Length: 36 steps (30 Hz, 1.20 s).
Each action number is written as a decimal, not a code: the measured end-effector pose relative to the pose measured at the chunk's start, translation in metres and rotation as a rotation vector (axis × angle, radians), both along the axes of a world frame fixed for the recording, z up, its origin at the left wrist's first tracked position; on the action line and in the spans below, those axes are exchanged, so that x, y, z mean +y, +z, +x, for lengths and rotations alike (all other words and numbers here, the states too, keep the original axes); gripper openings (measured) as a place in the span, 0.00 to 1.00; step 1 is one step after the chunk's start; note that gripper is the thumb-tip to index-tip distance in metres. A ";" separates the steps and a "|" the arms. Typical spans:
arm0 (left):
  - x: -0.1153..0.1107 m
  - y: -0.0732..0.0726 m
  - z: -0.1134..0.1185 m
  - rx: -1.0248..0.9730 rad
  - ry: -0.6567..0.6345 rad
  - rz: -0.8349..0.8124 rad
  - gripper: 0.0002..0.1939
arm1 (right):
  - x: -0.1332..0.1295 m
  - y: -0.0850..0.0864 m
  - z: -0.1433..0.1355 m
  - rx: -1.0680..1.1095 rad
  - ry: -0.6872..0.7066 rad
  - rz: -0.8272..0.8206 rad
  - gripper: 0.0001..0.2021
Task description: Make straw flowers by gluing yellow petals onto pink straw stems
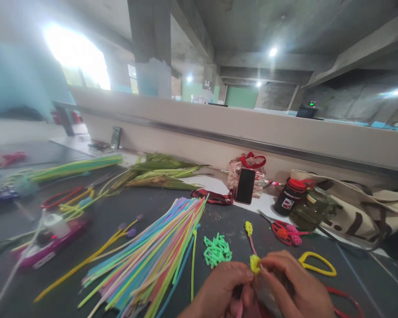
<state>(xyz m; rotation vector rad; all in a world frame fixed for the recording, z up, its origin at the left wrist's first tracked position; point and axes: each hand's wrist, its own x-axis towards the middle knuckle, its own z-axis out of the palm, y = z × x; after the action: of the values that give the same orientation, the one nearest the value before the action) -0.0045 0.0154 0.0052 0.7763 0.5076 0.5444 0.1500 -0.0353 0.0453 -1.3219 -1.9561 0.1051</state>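
Observation:
My left hand (pixel 223 287) and my right hand (pixel 296 282) are together at the lower right, fingers closed in a pinch. Between their fingertips sits a small yellow bunched blossom (pixel 254 263) with a pink strip by it. What else the fingers hold underneath is hidden or blurred. Just beyond them, another yellow blossom (pixel 248 228) on a pink stem lies on the table. A pile of short green tube pieces (pixel 217 250) lies left of the hands. Farther left spreads a large bundle of long, thin coloured straws (pixel 152 251).
Red-handled scissors (pixel 281 232) and a yellow handle loop (pixel 318 263) lie on the right. Behind are a phone (pixel 245 186), a dark red-lidded jar (pixel 289 198), a glass jug (pixel 313 210) and a canvas bag (pixel 354 212). A magenta power strip (pixel 49 243) and corn husks (pixel 162 172) are left.

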 end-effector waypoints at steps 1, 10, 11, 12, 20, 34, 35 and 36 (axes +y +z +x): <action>0.001 0.001 0.000 -0.003 -0.006 0.002 0.14 | -0.001 -0.001 0.001 0.052 -0.032 0.002 0.03; 0.003 0.010 -0.001 -0.047 -0.074 -0.021 0.10 | 0.002 -0.011 -0.010 0.832 -0.095 -0.538 0.17; 0.002 0.010 -0.001 -0.058 -0.088 -0.027 0.09 | 0.003 -0.010 -0.010 0.866 -0.058 -0.584 0.18; 0.002 0.009 0.000 -0.066 -0.094 -0.029 0.09 | 0.004 -0.009 -0.011 0.879 -0.033 -0.623 0.19; 0.000 0.006 0.001 -0.039 -0.065 -0.023 0.09 | 0.003 0.003 -0.009 0.766 0.067 -0.759 0.11; -0.006 0.009 0.009 0.182 0.120 0.162 0.12 | 0.006 -0.004 -0.014 0.688 -0.051 -0.539 0.16; -0.006 0.007 0.009 0.184 0.134 0.175 0.12 | 0.006 -0.003 -0.015 0.665 -0.055 -0.544 0.15; -0.007 0.005 0.009 0.192 0.144 0.184 0.12 | 0.006 -0.002 -0.015 0.640 -0.053 -0.549 0.16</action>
<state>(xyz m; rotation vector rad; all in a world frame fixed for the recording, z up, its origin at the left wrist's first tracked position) 0.0048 0.0087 0.0102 0.9779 0.7013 0.6602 0.1348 -0.0296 0.0436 -1.4359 -1.3773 0.9719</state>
